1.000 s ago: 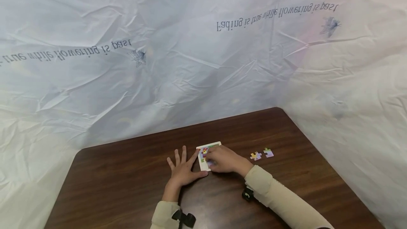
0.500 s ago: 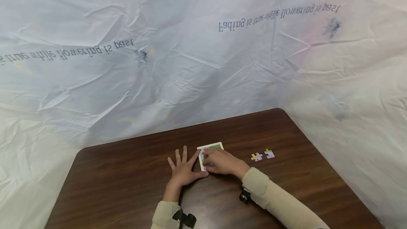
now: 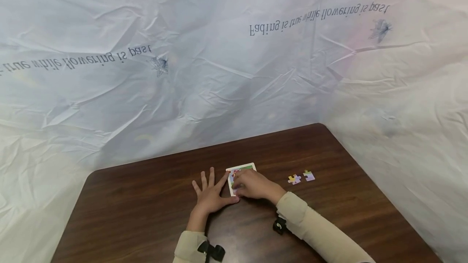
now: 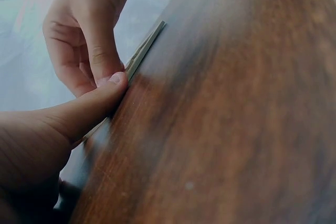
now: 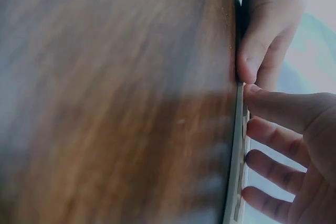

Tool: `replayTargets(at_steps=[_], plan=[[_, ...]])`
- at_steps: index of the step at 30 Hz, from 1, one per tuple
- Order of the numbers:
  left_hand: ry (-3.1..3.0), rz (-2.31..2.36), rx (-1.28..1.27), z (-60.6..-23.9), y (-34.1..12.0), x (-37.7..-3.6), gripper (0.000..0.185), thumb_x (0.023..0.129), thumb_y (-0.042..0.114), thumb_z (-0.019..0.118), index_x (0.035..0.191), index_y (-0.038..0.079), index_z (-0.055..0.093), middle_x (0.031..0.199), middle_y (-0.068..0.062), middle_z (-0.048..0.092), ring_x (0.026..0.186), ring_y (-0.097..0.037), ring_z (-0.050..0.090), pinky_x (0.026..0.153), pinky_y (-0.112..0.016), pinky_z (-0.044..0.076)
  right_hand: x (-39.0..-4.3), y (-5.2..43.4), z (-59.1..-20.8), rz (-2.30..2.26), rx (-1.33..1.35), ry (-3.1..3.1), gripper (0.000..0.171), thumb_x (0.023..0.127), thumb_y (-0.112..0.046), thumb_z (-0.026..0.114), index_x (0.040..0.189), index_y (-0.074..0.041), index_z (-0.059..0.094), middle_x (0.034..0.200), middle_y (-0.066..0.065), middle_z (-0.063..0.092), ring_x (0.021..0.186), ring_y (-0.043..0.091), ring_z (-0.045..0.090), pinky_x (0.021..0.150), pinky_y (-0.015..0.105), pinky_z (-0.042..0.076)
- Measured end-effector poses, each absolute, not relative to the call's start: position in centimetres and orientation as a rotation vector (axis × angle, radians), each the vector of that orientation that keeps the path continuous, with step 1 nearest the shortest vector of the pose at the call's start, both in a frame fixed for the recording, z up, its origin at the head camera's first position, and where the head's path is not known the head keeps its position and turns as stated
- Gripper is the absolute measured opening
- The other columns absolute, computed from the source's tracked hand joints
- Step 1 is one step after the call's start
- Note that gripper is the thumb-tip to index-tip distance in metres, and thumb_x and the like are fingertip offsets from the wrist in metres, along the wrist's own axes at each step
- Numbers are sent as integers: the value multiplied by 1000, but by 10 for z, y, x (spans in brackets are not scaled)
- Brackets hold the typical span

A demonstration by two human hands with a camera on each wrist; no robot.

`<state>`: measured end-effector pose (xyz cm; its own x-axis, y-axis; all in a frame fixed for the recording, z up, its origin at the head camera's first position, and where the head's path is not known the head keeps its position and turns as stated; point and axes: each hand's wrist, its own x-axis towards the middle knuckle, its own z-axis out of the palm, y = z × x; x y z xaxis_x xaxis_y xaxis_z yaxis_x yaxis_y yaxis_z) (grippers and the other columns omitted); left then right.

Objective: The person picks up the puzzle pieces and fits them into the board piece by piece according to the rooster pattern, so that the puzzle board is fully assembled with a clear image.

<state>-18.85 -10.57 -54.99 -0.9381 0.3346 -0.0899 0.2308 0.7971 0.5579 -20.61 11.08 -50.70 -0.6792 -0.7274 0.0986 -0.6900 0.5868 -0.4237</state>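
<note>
In the head view, a small white-bordered jigsaw board [image 3: 250, 166] with a colourful picture lies on the table, largely covered by my right hand. My left hand [image 3: 209, 199] lies flat with fingers spread, its thumb and index finger against the board's left and near edges. Over the picture, my right hand [image 3: 252, 184] bends down and its fingertips touch the board. The right wrist view shows the right fingertips [image 5: 257, 161] set apart along the thin board [image 5: 236, 150]. No loose piece is visible between them. The left thumb [image 4: 118, 80] meets the board's edge in the left wrist view.
Two loose jigsaw pieces, one yellow and lilac [image 3: 294, 179] and one green and lilac [image 3: 308, 175], lie right of the board on the dark wooden table [image 3: 139, 206]. A pale printed cloth [image 3: 204, 72] hangs behind the table.
My right hand has shifted slightly left over the board, covering other parts of the picture. The left hand and the two loose pieces have stayed put.
</note>
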Motion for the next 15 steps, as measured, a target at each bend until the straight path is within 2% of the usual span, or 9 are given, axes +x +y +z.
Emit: replayTargets(at_steps=[3, 6, 12, 15], plan=[[2803, 825, 444, -550, -106, -188, 104, 85, 69, 77, 168, 28, 32, 175, -25, -4, 156, -55, -17, 112, -80, -18, -207, 111, -508, -672, -1216, 2733, 11, 97, -18, 80, 106, -13, 84, 105, -1, 75, 97, 13, 69, 89, 34, 57], [2806, 824, 443, -549, -106, -187, 103, 85, 70, 77, 168, 29, 32, 174, -25, -4, 155, -55, -17, 112, -80, -18, -205, 110, -505, -593, -1203, 2762, 9, 99, -19, 77, 103, -17, 84, 107, -3, 74, 102, 15, 67, 94, 41, 55], [2805, 838, 445, -549, -106, -188, 103, 85, 70, 77, 168, 29, 33, 174, -25, -3, 155, -55, -17, 112, -80, -18, -196, 107, -495, -378, -1145, 2788, 14, 104, -19, 71, 107, -22, 84, 109, -5, 71, 111, 20, 63, 101, 58, 50], [2797, 843, 449, -549, -105, -189, 103, 84, 70, 78, 168, 29, 33, 174, -25, -3, 155, -55, -17, 112, -80, -19, -189, 107, -494, -258, -1161, 2811, 17, 105, -18, 69, 112, -23, 83, 117, -3, 72, 114, 22, 63, 103, 61, 49]])
